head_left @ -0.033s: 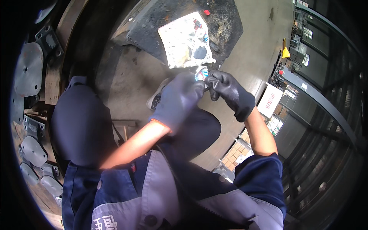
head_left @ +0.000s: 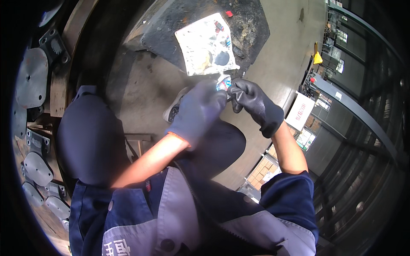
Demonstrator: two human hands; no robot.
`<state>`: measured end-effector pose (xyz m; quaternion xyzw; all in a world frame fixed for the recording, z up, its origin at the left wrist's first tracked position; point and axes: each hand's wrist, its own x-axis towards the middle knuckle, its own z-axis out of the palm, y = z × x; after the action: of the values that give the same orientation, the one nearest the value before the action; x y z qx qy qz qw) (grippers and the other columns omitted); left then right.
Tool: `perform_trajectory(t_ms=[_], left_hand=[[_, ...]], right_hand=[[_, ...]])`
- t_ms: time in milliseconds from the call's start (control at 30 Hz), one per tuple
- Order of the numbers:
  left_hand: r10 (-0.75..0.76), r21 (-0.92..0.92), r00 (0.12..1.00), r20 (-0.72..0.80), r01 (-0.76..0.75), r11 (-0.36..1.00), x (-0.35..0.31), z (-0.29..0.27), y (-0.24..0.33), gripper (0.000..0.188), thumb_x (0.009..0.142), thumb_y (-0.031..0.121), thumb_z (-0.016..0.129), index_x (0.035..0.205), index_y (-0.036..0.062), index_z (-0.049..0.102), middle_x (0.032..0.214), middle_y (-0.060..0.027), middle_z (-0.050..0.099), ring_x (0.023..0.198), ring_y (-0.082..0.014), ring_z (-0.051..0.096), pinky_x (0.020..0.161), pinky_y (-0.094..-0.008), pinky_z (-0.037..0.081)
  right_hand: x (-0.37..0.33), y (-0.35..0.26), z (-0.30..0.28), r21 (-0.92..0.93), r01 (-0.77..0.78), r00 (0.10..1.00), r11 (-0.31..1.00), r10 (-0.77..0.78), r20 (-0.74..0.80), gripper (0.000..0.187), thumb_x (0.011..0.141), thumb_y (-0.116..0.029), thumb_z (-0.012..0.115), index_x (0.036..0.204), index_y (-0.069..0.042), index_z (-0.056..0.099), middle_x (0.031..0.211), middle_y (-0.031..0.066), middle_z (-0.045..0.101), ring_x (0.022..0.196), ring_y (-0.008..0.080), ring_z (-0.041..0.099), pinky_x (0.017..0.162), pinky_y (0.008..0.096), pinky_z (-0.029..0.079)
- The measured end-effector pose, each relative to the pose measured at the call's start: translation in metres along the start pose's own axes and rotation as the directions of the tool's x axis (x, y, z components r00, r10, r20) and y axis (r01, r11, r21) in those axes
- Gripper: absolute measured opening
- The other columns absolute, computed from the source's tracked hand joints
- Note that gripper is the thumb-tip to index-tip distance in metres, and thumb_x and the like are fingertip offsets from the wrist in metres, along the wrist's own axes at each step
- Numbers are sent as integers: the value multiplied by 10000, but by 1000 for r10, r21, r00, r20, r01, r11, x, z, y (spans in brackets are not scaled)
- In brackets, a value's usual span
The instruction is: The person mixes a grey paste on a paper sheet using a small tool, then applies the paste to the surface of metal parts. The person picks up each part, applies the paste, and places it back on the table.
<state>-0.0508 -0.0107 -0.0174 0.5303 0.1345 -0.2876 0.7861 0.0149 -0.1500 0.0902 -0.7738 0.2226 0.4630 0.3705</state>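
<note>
My left hand (head_left: 197, 112), in a dark bluish glove, has its fingers closed around a small white, blue and red tube or packet (head_left: 224, 83). My glove hides the lower part of that thing, so its exact kind is not clear. Beside it my right hand (head_left: 252, 99), in a black coated glove, pinches with thumb and forefinger at the packet's right edge. Whether something small sits between those fingertips cannot be made out. Just beyond both hands lies a stained white sheet (head_left: 191, 42), with a dark round patch (head_left: 222, 58) on it.
The sheet lies on a dark, worn block-like surface (head_left: 160, 32), with a red scrap (head_left: 229, 14) near its far side. At left, wooden beams (head_left: 62, 85) hold several flat metal plates (head_left: 32, 77) and brackets. A white sign (head_left: 300, 111) and stacked boxes (head_left: 261, 171) stand to the right.
</note>
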Motion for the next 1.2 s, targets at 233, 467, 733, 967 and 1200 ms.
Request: perform_trajectory(t_ms=[233,467,733,967,1200], left_hand=[[18,-182,999,33,-12,983,-6,-3,8,243,870,176,598,1051,14,601,909,-173,669,825,-246,641,756,-349,491],[84,-106,996,25,-81,991,-7,-11,22,299,871,176,570,1109,-1,607,945,-221,658,869,-299,654,796,-375,494],[144,98,983,116,-156,983,0,-24,43,310,855,158,571,1108,-14,620,974,-260,642,909,-391,634,804,-411,497],[326,232,944,-60,-304,924,-1,-14,42,249,846,132,591,1042,-16,633,920,-268,632,850,-424,619,761,-450,496],[458,306,888,-44,-424,852,2,-16,46,159,837,116,593,928,-12,612,831,-243,620,793,-430,597,702,-481,472]], right_hand=[[-13,-11,23,-173,97,990,980,-113,-82,170,939,-192,485,929,-35,550,730,-32,457,659,65,425,636,236,396],[-17,-13,43,-344,382,856,858,-469,-217,97,839,-29,485,766,12,534,657,66,462,626,130,426,581,318,375],[-10,-8,26,-678,396,743,620,-650,-160,95,824,-18,489,733,7,503,659,138,449,602,228,425,589,359,376],[-14,-15,22,-507,406,826,760,-543,-152,44,812,-35,518,790,2,528,675,147,500,632,240,472,621,349,399],[-5,-1,12,-861,369,631,350,-774,-44,187,801,-106,621,972,-33,610,753,108,583,758,289,570,728,386,448]])
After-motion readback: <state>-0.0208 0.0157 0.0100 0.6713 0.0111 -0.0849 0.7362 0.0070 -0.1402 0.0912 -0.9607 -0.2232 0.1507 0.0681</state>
